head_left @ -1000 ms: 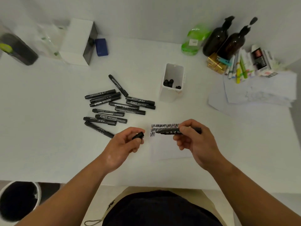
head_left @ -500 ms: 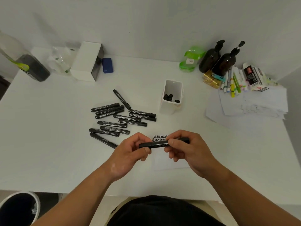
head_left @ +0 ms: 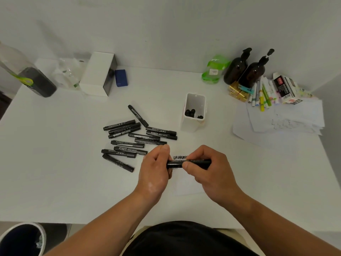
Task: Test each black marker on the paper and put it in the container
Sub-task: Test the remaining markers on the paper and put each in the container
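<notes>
Over the paper (head_left: 186,185), my left hand (head_left: 155,170) and right hand (head_left: 212,174) both pinch one marker (head_left: 200,161) (lying level); container (head_left: 191,126) at twelve o'clock.

One wide-angle view is taken from the head, directed forward and down over the desk (head_left: 55,163) toward the wall (head_left: 166,24); the left hand (head_left: 155,170) and right hand (head_left: 212,174) are seen close below.

loose markers (head_left: 127,144) are lying on the tabletop (head_left: 55,163) left of the container (head_left: 191,125); the paper (head_left: 186,185) is lying in front of both, toward the near edge.
</notes>
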